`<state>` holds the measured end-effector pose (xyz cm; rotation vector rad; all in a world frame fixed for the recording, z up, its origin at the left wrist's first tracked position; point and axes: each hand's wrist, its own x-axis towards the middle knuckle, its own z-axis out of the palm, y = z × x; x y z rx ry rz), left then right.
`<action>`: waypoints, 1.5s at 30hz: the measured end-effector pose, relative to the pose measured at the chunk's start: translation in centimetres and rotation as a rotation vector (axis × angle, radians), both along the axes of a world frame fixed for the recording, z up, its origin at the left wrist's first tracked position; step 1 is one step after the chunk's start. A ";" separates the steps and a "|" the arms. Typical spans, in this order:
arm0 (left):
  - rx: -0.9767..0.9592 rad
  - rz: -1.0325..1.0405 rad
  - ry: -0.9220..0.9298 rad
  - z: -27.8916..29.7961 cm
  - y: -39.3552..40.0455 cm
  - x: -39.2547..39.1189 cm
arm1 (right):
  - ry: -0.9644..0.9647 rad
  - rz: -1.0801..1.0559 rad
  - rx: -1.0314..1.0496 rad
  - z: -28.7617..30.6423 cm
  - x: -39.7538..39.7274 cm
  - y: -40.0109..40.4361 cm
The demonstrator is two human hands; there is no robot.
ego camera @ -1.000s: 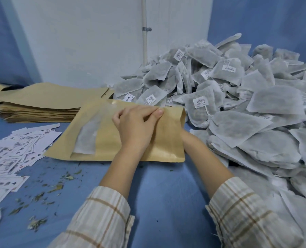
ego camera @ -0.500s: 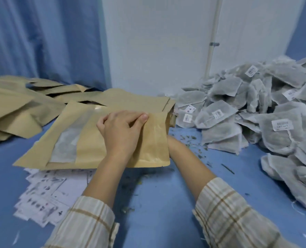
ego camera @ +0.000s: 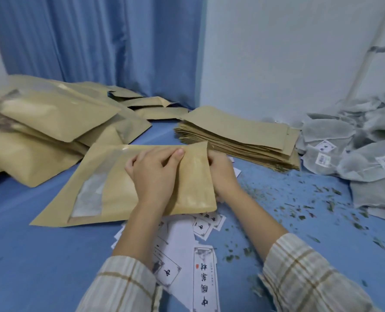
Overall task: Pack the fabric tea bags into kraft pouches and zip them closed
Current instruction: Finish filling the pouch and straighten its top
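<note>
Gripping the kraft pouch (ego camera: 142,176), both hands (ego camera: 178,174) pinch its top edge.

Filled pouches (ego camera: 40,129) crowd left; tea bags (ego camera: 349,149) right.

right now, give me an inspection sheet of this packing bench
surface: blue cloth, strewn with loose tea leaf bits
job's things: kraft pouch with clear window in hand; flat stack of empty pouches; filled pouches piled left; fabric tea bags heaped right
clutter: printed paper labels under the forearms
grippers: left hand pinches the pouch's top edge; right hand grips its right end from behind
cables: nothing seen
surroundings: blue curtain, white wall, white pipe
</note>
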<state>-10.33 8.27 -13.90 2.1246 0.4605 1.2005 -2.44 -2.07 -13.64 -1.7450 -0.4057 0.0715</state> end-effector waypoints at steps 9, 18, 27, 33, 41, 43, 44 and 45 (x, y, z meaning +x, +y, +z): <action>0.034 0.028 0.023 -0.3 0.3 0.2 | -0.292 -0.097 -1.029 -3.6 5.8 -6.9; 0.052 0.023 0.017 -0.3 -0.2 0.2 | -0.267 -0.052 -0.949 -3.5 6.2 -7.3; 0.037 -0.022 0.005 -0.2 -0.4 0.3 | 0.093 -0.092 0.019 -0.5 6.0 -10.8; 0.008 -0.035 0.020 0.1 -0.5 0.1 | 0.133 0.069 0.149 1.4 5.2 -12.0; -0.058 -0.194 -0.053 0.8 -2.7 -0.1 | -0.003 0.124 -0.014 0.4 1.2 -4.2; -0.067 -0.296 -0.072 0.9 -3.5 -0.1 | 0.046 0.107 -0.007 0.3 1.2 -2.8; -0.066 -0.350 -0.079 0.9 -3.8 -0.2 | 0.002 0.066 -0.103 0.5 1.0 -2.4; -0.064 -0.398 -0.088 1.0 -4.0 -0.2 | -0.002 0.073 -0.144 0.6 0.9 -2.2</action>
